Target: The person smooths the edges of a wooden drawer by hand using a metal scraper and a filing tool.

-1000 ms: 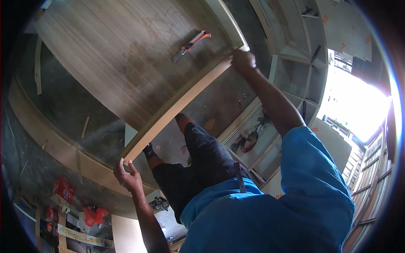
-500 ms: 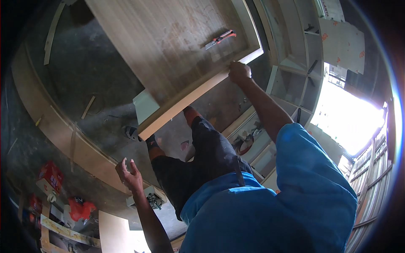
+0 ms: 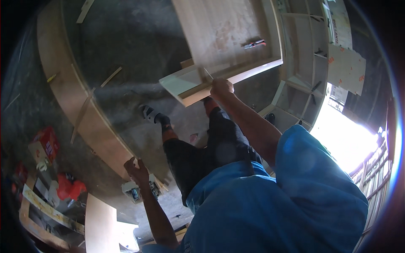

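One red-and-grey utility knife (image 3: 255,44) lies on a brown wood-grain panel (image 3: 225,23), near right corner; right hand (image 3: 222,89) clenched at its edge, left hand (image 3: 138,172) loosely open above grey floor (image 3: 135,50).

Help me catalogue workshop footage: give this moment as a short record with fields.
Left hand: open, nothing seen in it; overlaps, in view, the lower end of a long light-brown wooden board
Right hand: fingers curled at a pale wooden edge strip; grip uncertain
Work surface: flat brown wood-grain panel, bordered by that strip
Tool: slim red-and-grey cutter knife, lying on the panel
Lower left: crumpled red plastic bag
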Tool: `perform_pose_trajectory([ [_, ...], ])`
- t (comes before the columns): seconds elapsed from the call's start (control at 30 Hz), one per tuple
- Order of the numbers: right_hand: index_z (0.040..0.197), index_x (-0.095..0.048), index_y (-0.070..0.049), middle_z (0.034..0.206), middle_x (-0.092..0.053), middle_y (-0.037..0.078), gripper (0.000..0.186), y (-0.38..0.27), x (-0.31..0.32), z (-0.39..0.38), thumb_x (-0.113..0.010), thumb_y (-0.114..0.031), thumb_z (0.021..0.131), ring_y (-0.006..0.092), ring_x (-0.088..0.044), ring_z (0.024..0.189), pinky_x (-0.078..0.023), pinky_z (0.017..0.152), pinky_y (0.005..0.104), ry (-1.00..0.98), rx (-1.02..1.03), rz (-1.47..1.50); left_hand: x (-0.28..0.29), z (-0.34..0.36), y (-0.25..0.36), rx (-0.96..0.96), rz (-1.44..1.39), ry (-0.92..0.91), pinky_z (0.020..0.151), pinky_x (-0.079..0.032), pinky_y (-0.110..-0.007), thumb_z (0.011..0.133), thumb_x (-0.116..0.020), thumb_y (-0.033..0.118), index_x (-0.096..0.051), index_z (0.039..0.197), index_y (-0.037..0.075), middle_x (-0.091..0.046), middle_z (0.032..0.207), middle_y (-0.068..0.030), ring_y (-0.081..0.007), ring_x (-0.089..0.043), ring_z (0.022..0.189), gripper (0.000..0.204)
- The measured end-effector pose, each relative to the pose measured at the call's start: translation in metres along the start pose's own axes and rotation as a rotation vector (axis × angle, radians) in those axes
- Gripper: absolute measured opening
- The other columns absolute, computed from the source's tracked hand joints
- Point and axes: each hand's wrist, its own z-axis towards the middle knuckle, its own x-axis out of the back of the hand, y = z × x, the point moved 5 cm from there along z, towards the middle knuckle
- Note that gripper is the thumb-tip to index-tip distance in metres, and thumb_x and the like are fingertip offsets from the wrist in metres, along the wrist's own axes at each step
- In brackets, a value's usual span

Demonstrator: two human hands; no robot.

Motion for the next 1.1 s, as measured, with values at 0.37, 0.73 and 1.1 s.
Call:
perform_pose_trajectory([
  [0.37,0.102,-0.073,-0.005,0.104,-0.072,0.019,0.026,-0.128,-0.031,-0.063,-0.061,-0.015,0.081,0.0348,-0.071,0.098,-0.056,0.085,0.0465,-0.068,0.062,0.098,0.013,-0.006,-0.021,0.128,0.007,-0.058,0.082,-0.051,-0.045,0.088,-0.069,0.018,-0.065,0.109,0.0,-0.056,0.108,-0.0187,-0.0345,-0.06,0.092,0.027],
  [0.73,0.1,-0.071,0.001,0.09,-0.072,0.021,0.027,-0.031,0.027,-0.022,-0.06,-0.012,0.079,0.0281,-0.074,0.088,-0.058,0.079,0.0449,-0.286,-0.243,0.339,0.017,0.003,-0.035,0.149,0.014,-0.067,0.084,-0.052,-0.043,0.088,-0.07,0.02,-0.066,0.11,0.002,-0.056,0.111,-0.0177,-0.034,-0.061,0.094,0.029],
  [1.1,0.083,-0.077,-0.009,0.083,-0.073,0.012,0.027,-0.174,-0.088,-0.07,-0.071,-0.034,0.074,0.0313,-0.071,0.086,-0.056,0.074,0.0457,-0.387,0.269,0.146,0.003,-0.008,-0.036,0.159,-0.003,-0.074,0.083,-0.051,-0.044,0.088,-0.07,0.022,-0.066,0.111,0.002,-0.058,0.111,-0.0174,-0.0326,-0.062,0.094,0.03],
])
